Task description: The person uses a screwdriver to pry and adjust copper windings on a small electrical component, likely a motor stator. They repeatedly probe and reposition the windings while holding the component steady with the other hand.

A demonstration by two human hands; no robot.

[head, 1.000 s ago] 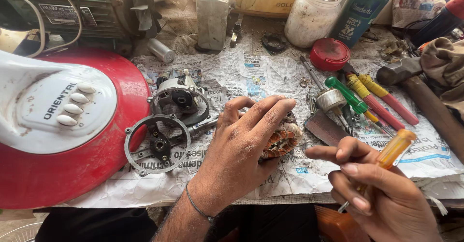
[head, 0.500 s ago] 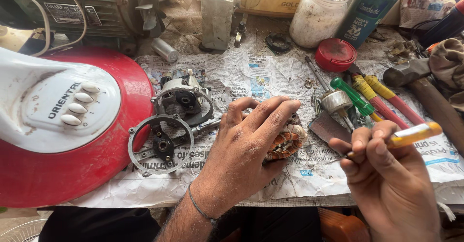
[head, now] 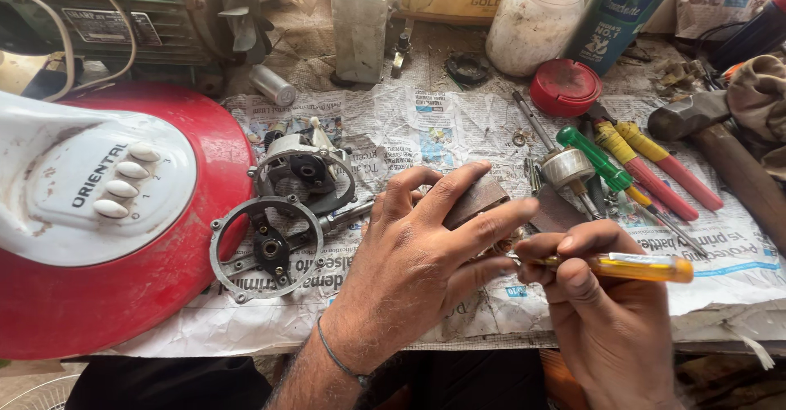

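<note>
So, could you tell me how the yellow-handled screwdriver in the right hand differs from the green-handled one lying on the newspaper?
The yellow-handled screwdriver is gripped in the right hand and lies nearly level, its tip pointing toward the part under the left hand. The green-handled screwdriver lies untouched on the newspaper, slanting diagonally among other tools. The yellow handle looks translucent, the green one opaque. Both are slim hand screwdrivers with plastic handles.

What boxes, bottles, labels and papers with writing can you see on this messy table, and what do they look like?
Teal bottle: top right, tall, white label patch.
White jar: left of the bottle, cloudy plastic, open.
Red lid: below the jar, round, flat.
Newspaper: spread under everything, crumpled, grey print.
Fan base: far left, red disc, white panel with buttons.
Label plate: top left, on dark machine.
</note>
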